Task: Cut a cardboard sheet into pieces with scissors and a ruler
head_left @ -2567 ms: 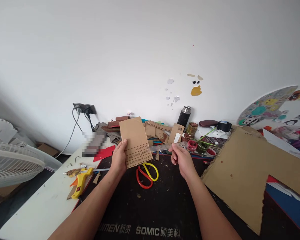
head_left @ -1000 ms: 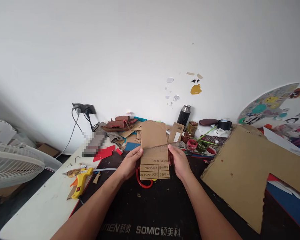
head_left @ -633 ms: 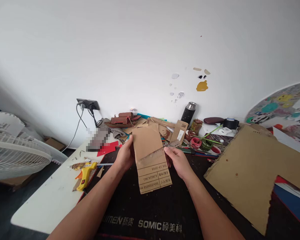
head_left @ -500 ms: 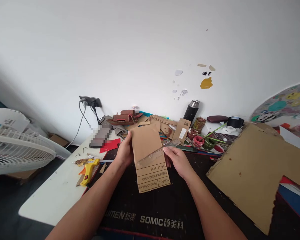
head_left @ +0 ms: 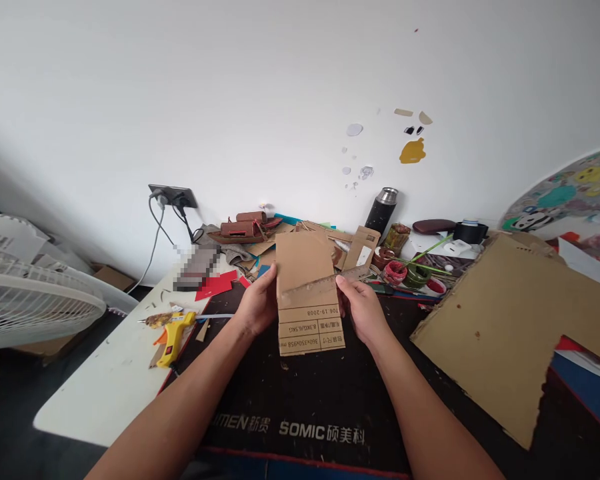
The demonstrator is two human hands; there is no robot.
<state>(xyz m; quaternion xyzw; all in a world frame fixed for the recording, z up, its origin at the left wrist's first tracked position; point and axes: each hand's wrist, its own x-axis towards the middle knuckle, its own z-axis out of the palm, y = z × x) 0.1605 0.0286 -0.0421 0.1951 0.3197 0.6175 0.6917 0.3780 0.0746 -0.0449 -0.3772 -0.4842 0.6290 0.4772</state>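
A rectangular piece of cardboard (head_left: 305, 260) with upside-down printing on its lower part is held up above the black desk mat (head_left: 285, 400). My left hand (head_left: 259, 301) grips its left edge, thumb in front and fingers hidden behind. Across the cardboard's face lies a clear ruler (head_left: 310, 288), slanting up to the right and sticking out past the right edge. My right hand (head_left: 361, 308) pinches the ruler against the cardboard's right edge, its thumb on top and its other fingers mostly behind.
Left, a yellow glue gun (head_left: 175, 337) lies on the white table (head_left: 100, 380), with a fan (head_left: 35, 287) beyond. Behind are a model boat (head_left: 243, 230), a black flask (head_left: 381, 210) and paint jars (head_left: 395, 272). A large cardboard sheet (head_left: 485, 333) covers the right side.
The cardboard has shifted slightly to the right and up in view and stands straighter. Both hands have moved with it, and the ruler still lies across it.
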